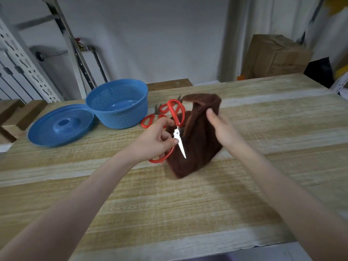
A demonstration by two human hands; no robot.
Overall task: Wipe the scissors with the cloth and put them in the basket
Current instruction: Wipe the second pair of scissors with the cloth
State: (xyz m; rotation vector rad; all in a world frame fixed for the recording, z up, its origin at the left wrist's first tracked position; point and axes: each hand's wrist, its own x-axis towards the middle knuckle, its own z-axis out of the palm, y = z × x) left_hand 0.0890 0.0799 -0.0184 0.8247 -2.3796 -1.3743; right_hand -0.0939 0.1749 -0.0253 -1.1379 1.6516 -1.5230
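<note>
Scissors (pixel 178 137), red-handled: gripped by left hand (pixel 156 141), blade running far-to-near with its tip nearward, flat against brown cloth (pixel 199 149) held up by right hand (pixel 220 127); basket (pixel 122 118) far-left, nearer the left hand.

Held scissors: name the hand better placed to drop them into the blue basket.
Left, probably. The left hand grips the held scissors, and the blue basket sits left of it; the right hand holds the brown cloth, farther away.

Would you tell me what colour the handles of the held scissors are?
Bright red plastic handles on the steel-bladed scissors, best seen in the head view.
</note>
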